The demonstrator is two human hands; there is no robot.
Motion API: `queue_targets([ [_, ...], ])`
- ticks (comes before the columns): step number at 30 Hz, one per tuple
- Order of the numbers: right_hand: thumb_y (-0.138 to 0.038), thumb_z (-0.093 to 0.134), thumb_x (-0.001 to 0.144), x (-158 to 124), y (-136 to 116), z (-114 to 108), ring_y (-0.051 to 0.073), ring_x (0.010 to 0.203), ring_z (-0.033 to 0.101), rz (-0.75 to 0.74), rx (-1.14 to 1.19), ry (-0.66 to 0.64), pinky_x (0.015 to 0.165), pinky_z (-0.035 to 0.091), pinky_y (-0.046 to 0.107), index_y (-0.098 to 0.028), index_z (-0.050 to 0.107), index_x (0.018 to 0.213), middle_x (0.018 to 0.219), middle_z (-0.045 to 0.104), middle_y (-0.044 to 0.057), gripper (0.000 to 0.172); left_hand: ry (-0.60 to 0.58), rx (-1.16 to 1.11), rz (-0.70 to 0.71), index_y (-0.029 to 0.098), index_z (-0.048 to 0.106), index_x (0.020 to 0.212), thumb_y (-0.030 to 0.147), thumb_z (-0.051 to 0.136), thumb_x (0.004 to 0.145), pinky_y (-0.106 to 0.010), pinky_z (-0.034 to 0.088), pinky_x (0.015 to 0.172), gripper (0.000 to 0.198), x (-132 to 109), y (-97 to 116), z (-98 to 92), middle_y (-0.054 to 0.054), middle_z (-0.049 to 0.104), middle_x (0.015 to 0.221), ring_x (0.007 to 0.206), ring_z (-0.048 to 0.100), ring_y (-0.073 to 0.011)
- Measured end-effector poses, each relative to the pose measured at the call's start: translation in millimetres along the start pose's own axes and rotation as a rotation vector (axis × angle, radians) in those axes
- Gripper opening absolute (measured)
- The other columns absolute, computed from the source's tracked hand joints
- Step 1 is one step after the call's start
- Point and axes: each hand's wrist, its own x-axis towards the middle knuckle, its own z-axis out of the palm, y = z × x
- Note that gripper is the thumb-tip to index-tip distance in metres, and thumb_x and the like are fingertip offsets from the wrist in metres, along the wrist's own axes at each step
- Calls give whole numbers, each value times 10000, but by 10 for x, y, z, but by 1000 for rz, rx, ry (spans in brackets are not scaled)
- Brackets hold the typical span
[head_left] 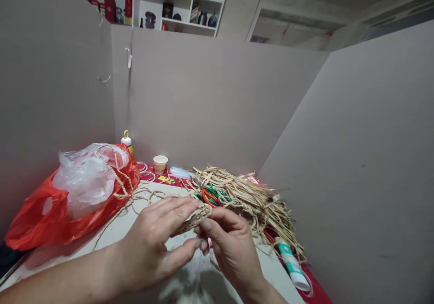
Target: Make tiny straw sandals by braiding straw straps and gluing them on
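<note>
A piece of braided straw (194,219) is held up over the white table board, between my two hands. My left hand (159,234) grips it from the left, fingers over the top and thumb below. On the right, the thumb and fingers of my right hand (228,236) pinch its edge. Something small and pink shows by the right fingertips; I cannot make out what it is. A thin straw braid (130,195) runs leftward from behind my left hand and loops up over the plastic bags.
Behind my hands lie orange- and green-handled scissors (212,196) and a heap of dry straw (244,195). Red and clear plastic bags (84,186) sit left. A paper cup (160,164) stands at the back, a white-and-teal roll (292,265) lies right. Grey partitions (217,100) enclose the table.
</note>
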Motion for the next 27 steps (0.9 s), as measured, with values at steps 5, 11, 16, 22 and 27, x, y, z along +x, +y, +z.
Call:
queue_targets([
  [5,-298,794,758,-13,13,-35,73,454,542,-34,-74,4,458,464,169,-183,730,655,514,629,-25,167,-20,-97,-49,113,596,1167,116,646,828,-258,589,796,343,11,14,22,-103,753,972,860,711,-165],
  [11,-338,772,774,7,-34,-31,99,463,536,-106,-218,-42,461,440,207,-187,748,663,527,628,-5,189,-72,-133,-224,118,652,1091,97,637,842,-230,575,720,249,14,47,4,-78,765,889,774,705,-148],
  [16,-415,770,758,67,-59,-74,111,452,539,-106,-210,-145,429,437,220,-177,774,671,541,637,19,253,-51,-202,-230,124,682,1048,110,615,863,-243,565,689,197,38,59,-19,-69,767,845,732,700,-146],
  [22,-460,802,701,127,-83,-288,100,411,598,181,-79,-319,393,451,182,-158,797,757,615,722,69,307,-37,-128,-351,115,709,1051,171,601,872,-286,554,759,216,26,-76,-7,-112,766,947,812,714,-183],
  [27,-551,821,608,178,-81,-371,80,353,581,323,126,-342,305,376,119,-140,782,764,592,725,74,441,-226,-153,-569,155,715,1058,262,555,879,-288,510,703,263,-46,-401,132,-94,761,942,781,687,-197],
])
